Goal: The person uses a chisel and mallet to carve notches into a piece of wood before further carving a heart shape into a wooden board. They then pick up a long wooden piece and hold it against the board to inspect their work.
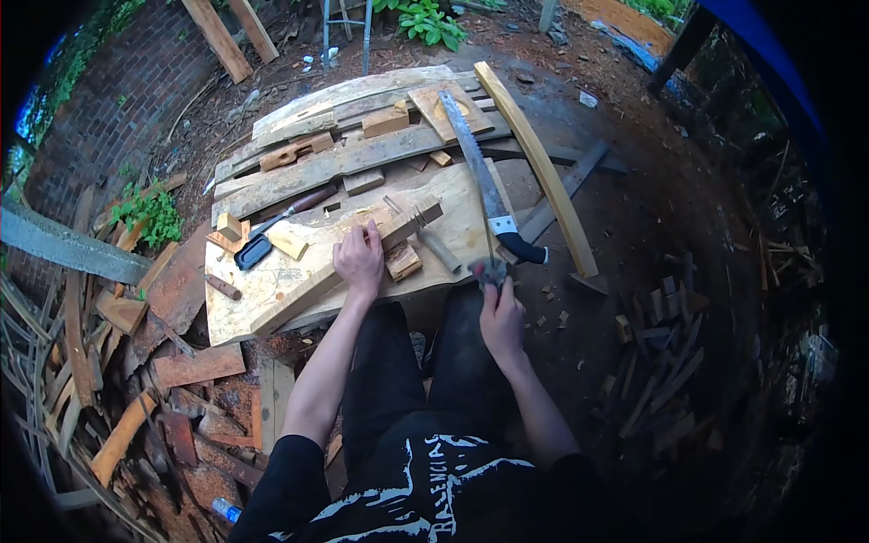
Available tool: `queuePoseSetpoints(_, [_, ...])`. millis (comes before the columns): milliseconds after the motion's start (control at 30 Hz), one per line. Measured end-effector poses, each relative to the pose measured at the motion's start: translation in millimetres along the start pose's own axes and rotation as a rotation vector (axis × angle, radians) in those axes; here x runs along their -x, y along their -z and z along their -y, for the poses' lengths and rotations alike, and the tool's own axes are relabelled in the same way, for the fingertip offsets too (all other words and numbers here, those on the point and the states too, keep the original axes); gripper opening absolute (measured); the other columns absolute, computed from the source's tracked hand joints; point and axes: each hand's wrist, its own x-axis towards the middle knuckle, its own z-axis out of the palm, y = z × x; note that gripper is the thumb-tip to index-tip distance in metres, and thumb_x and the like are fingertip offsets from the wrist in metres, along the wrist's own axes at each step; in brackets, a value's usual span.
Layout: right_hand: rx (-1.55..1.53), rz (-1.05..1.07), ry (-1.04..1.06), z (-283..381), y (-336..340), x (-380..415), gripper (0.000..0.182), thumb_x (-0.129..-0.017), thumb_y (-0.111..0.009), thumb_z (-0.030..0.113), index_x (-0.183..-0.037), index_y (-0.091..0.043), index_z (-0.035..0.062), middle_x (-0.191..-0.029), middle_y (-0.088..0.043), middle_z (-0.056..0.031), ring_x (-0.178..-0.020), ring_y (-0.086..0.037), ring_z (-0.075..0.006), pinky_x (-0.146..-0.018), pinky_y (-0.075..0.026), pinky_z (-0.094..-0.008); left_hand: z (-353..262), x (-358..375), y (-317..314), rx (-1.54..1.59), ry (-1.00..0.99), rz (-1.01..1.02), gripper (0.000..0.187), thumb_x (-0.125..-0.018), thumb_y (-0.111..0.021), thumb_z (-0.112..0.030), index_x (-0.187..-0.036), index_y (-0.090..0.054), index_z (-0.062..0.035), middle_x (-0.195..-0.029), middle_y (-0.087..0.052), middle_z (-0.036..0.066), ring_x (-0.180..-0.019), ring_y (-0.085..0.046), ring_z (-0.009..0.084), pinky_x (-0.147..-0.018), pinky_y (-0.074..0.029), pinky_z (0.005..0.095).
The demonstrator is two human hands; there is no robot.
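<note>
My left hand (359, 260) rests over a squared wooden beam (303, 294), its fingers wrapped round the top. The beam lies slantwise across the workbench (457, 185), with thin saw cuts near its far end. Near the bench's front edge, my right hand (502, 317) is closed round a small dark, partly red object (489, 271); motion blur hides its kind. A handsaw (478, 163) with a black handle lies just beyond that hand. Beside the beam are a wood block (404, 261) and a short round stick (440, 251).
A chisel-like tool (294, 210), a black tray-like piece (253, 252) and small offcuts lie on the bench's left. A long curved board (536, 167) leans along its right side. Scrap wood (195, 362) heaps at left, more scraps (661, 335) at right. A ladder (347, 36) stands behind.
</note>
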Motion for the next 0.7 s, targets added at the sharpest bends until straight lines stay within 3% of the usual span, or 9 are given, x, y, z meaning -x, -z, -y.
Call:
queuePoseSetpoints(67, [-0.096, -0.239, 0.188, 11, -15, -13, 0.033, -0.105, -0.051, 0.028, -0.115, -0.057, -0.0031, -0.083, -0.068, -0.0287, -0.082, -0.067, -0.0487, -0.068, -0.052, -0.0581, -3, 6, 4, -0.035, -0.037, -0.002, 0.032, -0.1, -0.062, -0.031, -0.076, -0.057, -0.0096, -0.066, -0.06, 0.009, -0.06, -0.059, 0.0308, -0.063, -0.043, 0.0432])
queuePoseSetpoints(133, [0.035, -0.007, 0.186, 24, -20, -27, 0.029, -0.104, -0.052, 0.028, -0.108, -0.056, 0.0002, -0.084, -0.068, -0.0267, -0.079, -0.068, -0.0469, -0.066, -0.053, -0.0569, -5, 11, 7, -0.072, -0.073, -0.003, 0.031, -0.1, -0.062, -0.03, -0.078, -0.056, -0.0098, -0.069, -0.059, 0.008, -0.064, -0.059, 0.0285, -0.064, -0.043, 0.0422])
queuePoseSetpoints(167, [0.276, 0.196, 0.123, 31, -18, -30, 0.027, -0.104, -0.053, 0.029, -0.102, -0.054, 0.002, -0.084, -0.069, -0.0252, -0.075, -0.069, -0.0458, -0.065, -0.054, -0.057, -6, 11, 7, -0.061, -0.06, 0.005, 0.031, -0.1, -0.061, -0.03, -0.079, -0.056, -0.0084, -0.071, -0.059, 0.01, -0.066, -0.06, 0.0303, -0.065, -0.043, 0.0435])
queuePoseSetpoints(333, [0.168, 0.08, 0.209, 49, -19, -27, 0.027, -0.104, -0.052, 0.03, -0.103, -0.054, 0.0032, -0.083, -0.07, -0.0224, -0.074, -0.07, -0.0444, -0.064, -0.055, -0.0549, -9, 14, 10, -0.086, -0.062, 0.043, 0.029, -0.101, -0.057, -0.029, -0.082, -0.058, -0.0067, -0.076, -0.06, 0.013, -0.074, -0.061, 0.0316, -0.069, -0.044, 0.0451])
queuePoseSetpoints(400, [0.127, 0.095, 0.175, 40, -29, -30, 0.025, -0.104, -0.053, 0.028, -0.1, -0.054, 0.0036, -0.081, -0.069, -0.0232, -0.075, -0.068, -0.0468, -0.064, -0.051, -0.0581, -10, 14, 9, -0.099, -0.057, 0.06, 0.03, -0.102, -0.056, -0.029, -0.082, -0.058, -0.0067, -0.077, -0.06, 0.013, -0.076, -0.061, 0.0315, -0.069, -0.044, 0.0452])
queuePoseSetpoints(433, [0.362, 0.277, 0.135, 34, -29, -32, 0.027, -0.105, -0.052, 0.029, -0.103, -0.054, 0.0022, -0.081, -0.07, -0.0221, -0.072, -0.069, -0.0446, -0.061, -0.054, -0.054, -10, 14, 9, -0.117, -0.048, 0.075, 0.03, -0.102, -0.055, -0.029, -0.082, -0.058, -0.0066, -0.078, -0.061, 0.013, -0.077, -0.061, 0.0315, -0.07, -0.044, 0.0454])
queuePoseSetpoints(467, [0.36, 0.277, 0.132, 29, -31, -28, 0.027, -0.105, -0.052, 0.029, -0.103, -0.054, 0.0022, -0.081, -0.07, -0.0221, -0.072, -0.069, -0.0446, -0.061, -0.054, -0.054, -9, 16, 10, -0.118, -0.051, 0.078, 0.03, -0.102, -0.055, -0.029, -0.082, -0.058, -0.0066, -0.078, -0.061, 0.013, -0.077, -0.061, 0.0315, -0.07, -0.044, 0.0454])
queuePoseSetpoints(567, [0.014, -0.015, 0.258, 30, -32, -23, 0.028, -0.105, -0.052, 0.03, -0.103, -0.055, 0.0031, -0.08, -0.07, -0.0241, -0.074, -0.069, -0.0451, -0.063, -0.054, -0.0557, -7, 14, 9, -0.126, -0.032, 0.116, 0.03, -0.103, -0.053, -0.029, -0.083, -0.059, -0.0065, -0.079, -0.061, 0.012, -0.078, -0.061, 0.0317, -0.072, -0.045, 0.0453])
queuePoseSetpoints(700, [0.115, 0.115, 0.185, 30, -34, -23, 0.023, -0.104, -0.054, 0.027, -0.103, -0.056, 0.0036, -0.079, -0.069, -0.024, -0.075, -0.068, -0.0463, -0.064, -0.051, -0.0573, -12, 12, 11, -0.084, -0.037, 0.114, 0.03, -0.103, -0.053, -0.028, -0.084, -0.059, -0.0061, -0.08, -0.061, 0.012, -0.08, -0.061, 0.0319, -0.073, -0.045, 0.0453])
